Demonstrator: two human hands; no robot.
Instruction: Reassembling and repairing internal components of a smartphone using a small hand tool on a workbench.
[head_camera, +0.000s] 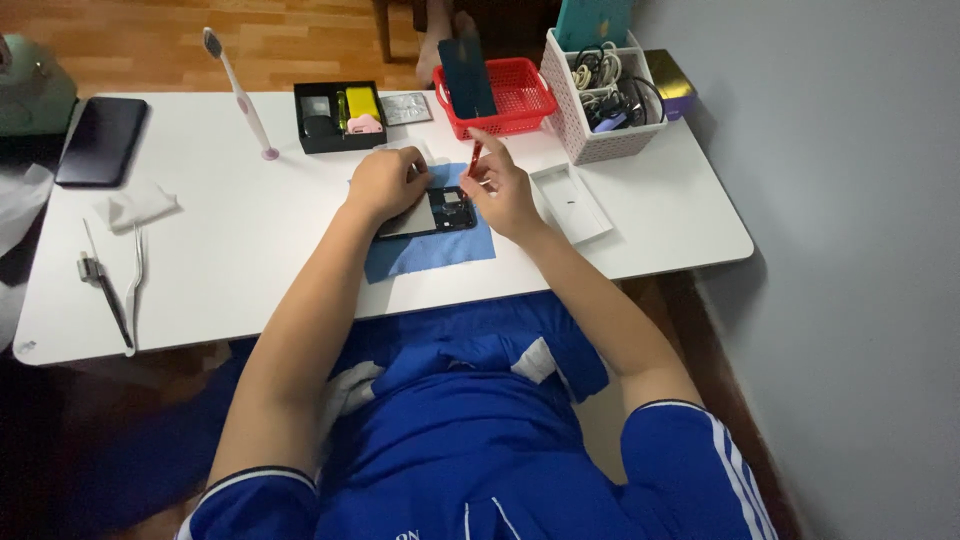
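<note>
Hands work over an opened phone that lies on a blue cloth near the middle of the white table. The left hand rests on the left part of the phone, its fingers curled down and pressing on it. The right hand is at the right end of the phone, its fingers pinched closed around a thin red tool that stands almost upright with its tip down at the phone. Just right of this hand lies a flat white tray. Behind the hands stands a red basket with a dark flat panel leaning in it, and beside it a white basket full of cables. A black box behind the left hand holds a yellow piece and a pink piece. At the left side of the table are a dark phone, a crumpled white tissue, white tweezers and a toothbrush
</note>
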